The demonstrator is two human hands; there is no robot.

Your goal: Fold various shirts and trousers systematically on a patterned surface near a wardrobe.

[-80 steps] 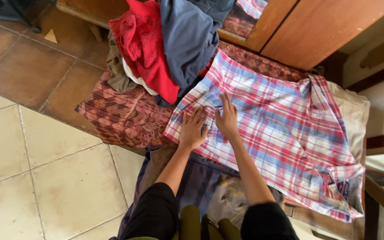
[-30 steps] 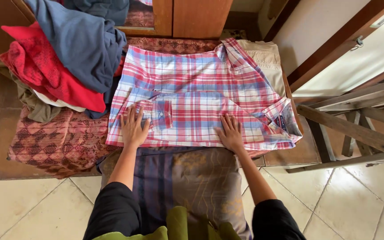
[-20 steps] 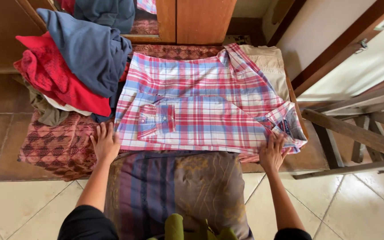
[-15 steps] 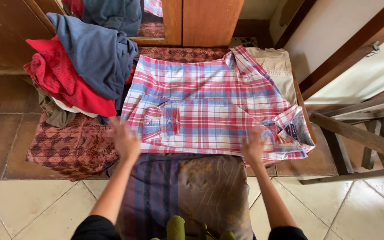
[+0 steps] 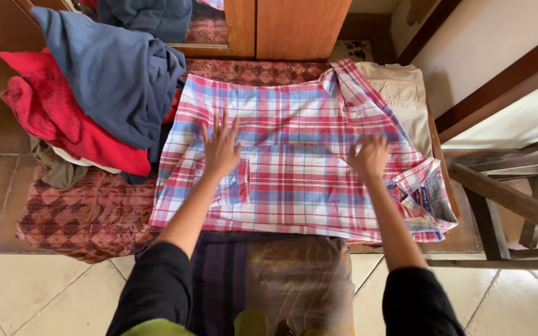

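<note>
Seen from above, a person's two bare arms in black sleeves reach forward over a plaid shirt (image 5: 300, 155). It is red, white and blue, and lies spread flat on a low surface covered by a dark red patterned cloth (image 5: 88, 214). The left hand (image 5: 220, 148) rests palm down on the shirt's left half, fingers spread wide, just above a chest pocket. The right hand (image 5: 369, 157) lies on the right half, fingers loosely bent and slightly blurred; it grips nothing that can be seen. The two hands are well apart. The collar (image 5: 428, 199) sits at the lower right corner, near the surface's edge.

Left of the shirt is a heap of clothes: a blue garment (image 5: 113, 74) on top, draped over a red garment (image 5: 57, 118), with the blue one touching the shirt's left edge. A beige cloth (image 5: 403, 93) shows from under the shirt at upper right. Wooden doors (image 5: 294, 28) stand behind. Pale floor tiles (image 5: 45, 292) lie below, and a wooden frame (image 5: 512, 211) stands at right.
</note>
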